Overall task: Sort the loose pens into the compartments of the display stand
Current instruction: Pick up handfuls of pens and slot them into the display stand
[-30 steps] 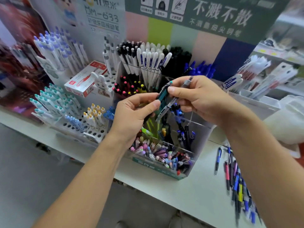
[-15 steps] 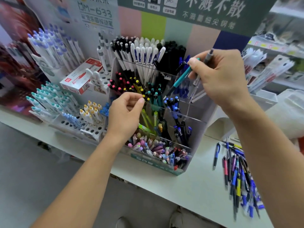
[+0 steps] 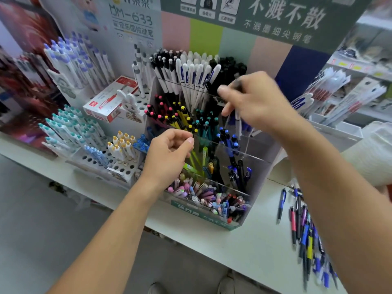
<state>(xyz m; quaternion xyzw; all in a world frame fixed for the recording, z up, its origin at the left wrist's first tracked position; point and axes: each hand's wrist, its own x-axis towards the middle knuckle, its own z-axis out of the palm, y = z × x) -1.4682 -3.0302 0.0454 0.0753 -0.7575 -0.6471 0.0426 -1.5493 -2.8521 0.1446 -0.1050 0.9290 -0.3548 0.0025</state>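
Change: teal pen gone from right hand [image 3: 254, 102], apparently placed in display stand [image 3: 257, 166].
Right grip: pinches grey pen [image 3: 238, 124], centre frame.
Left hand [image 3: 169, 153]: loosely curled, empty.
Remaining: loose pens [image 3: 305, 234], lower right.

Packed pens [image 3: 191, 81] crowd stand [image 3: 257, 166]; right compartments roomier.

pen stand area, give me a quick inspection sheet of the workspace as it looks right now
surface: white shelf, bare in front of the stand
job's things: clear display stand, its compartments hold pens by colour; loose pens heaped at right on the shelf
clutter: red and white box behind the left pen racks
grippers: right hand over the back rows, pinching a grey pen, blurred; left hand loosely curled, holds nothing
cables: nothing seen
surroundings: printed backboard, packaged pens at right, grey floor
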